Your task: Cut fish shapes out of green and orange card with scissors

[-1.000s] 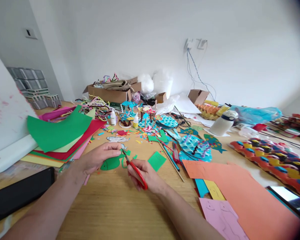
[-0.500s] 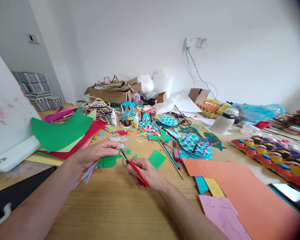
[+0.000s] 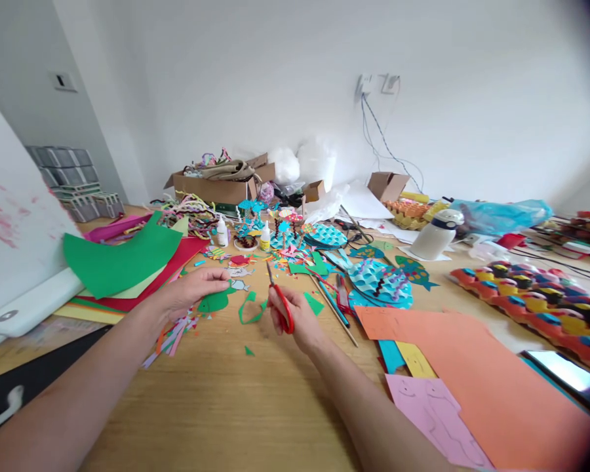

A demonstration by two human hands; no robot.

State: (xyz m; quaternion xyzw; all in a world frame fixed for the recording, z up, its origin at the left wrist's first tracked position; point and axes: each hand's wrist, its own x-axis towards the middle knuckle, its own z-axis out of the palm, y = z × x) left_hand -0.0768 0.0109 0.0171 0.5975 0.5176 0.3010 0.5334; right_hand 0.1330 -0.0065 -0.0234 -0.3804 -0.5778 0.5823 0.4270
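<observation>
My left hand pinches a green paper fish by its tail end, just above the wooden table. In my right hand is a pair of red-handled scissors, blades pointing up and away, apart from the fish. Between the hands lie green paper scraps, and a small green triangle rests nearer to me. A green paper piece is partly hidden behind my right hand. Thin coloured paper strips lie below my left hand.
Coloured paper sheets are stacked at the left. Glue bottles and decorated blue plates stand farther back. Orange paper, a phone, a painted egg carton and a white bottle occupy the right.
The scissors have moved up and right, away from the fish. A small green triangle now lies on the table between my hands. My left hand still holds the fish, slightly higher.
</observation>
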